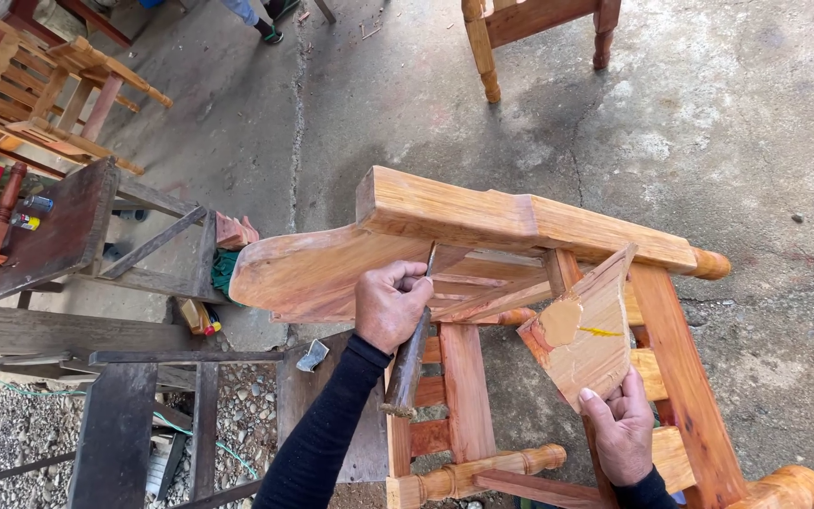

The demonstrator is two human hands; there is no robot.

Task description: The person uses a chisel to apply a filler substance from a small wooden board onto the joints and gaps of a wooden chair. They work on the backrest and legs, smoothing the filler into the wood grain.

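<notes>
grey concrete floor [708, 123] lies under an upturned reddish wooden chair [482, 221]; left hand [391, 303] grips a dark chisel [412, 353], right hand [622, 429] pinches a loose wooden corner block [588, 325], glue-smeared, not yet seated.

An outdoor carpentry workshop is shown by unfinished reddish wooden chair frames [68, 90], a dark worn wooden bench [49, 236] and a rough concrete floor [727, 141].

Bright, even daylight; soft shadows under the chair frame [520, 283]; sharp focus throughout; slight wide-angle bending at the edges.
</notes>
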